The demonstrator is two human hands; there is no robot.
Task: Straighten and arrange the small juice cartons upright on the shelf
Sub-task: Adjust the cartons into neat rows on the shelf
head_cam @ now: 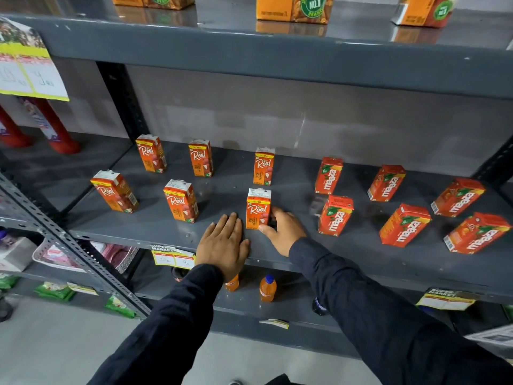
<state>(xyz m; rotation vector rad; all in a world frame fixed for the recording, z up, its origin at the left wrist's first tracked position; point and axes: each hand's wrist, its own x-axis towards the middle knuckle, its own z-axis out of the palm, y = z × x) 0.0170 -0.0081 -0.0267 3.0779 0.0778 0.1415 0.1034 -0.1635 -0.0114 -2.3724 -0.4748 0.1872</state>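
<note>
Right hand grips near Real carton, fingertips hidden behind it; left hand flat, fingers extended, on shelf.

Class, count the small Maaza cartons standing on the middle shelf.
6. Back row: left, middle, right. Front row: left, middle, right. None looks hidden.

orange juice cartons, grey shelf

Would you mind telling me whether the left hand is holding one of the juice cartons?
No, the left hand lies flat on the shelf beside the Real carton.
</note>
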